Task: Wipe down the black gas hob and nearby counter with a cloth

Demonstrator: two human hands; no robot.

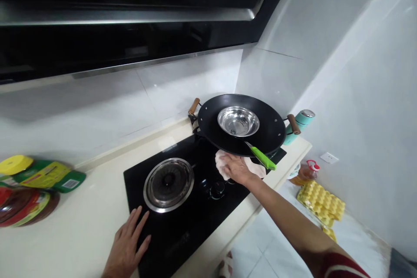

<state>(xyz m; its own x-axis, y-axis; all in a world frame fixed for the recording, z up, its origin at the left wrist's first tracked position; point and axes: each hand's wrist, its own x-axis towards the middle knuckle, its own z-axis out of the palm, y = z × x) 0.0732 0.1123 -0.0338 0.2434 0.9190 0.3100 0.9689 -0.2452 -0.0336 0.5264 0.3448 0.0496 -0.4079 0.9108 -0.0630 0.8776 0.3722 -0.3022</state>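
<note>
My right hand [237, 168] presses a white cloth [257, 168] onto the black glass cooktop [192, 230], just under the near rim of the wok. Its fingers bunch part of the cloth. The large black wok [208, 128] has wooden side handles and holds a shiny metal bowl [239, 122]. A utensil with a bright green handle [263, 158] sticks out over the wok's near edge. My left hand [128, 241] rests with fingers spread at the cooktop's left edge, near the round burner [168, 184], and holds nothing.
A range hood [130, 47] overhangs the counter. Green-and-yellow bottle [48, 176] and red-labelled jar [29, 206] stand at left. A teal flask [299, 126] is behind the wok's right handle. Yellow egg trays [321, 202] and an oil jug [306, 173] are on the floor.
</note>
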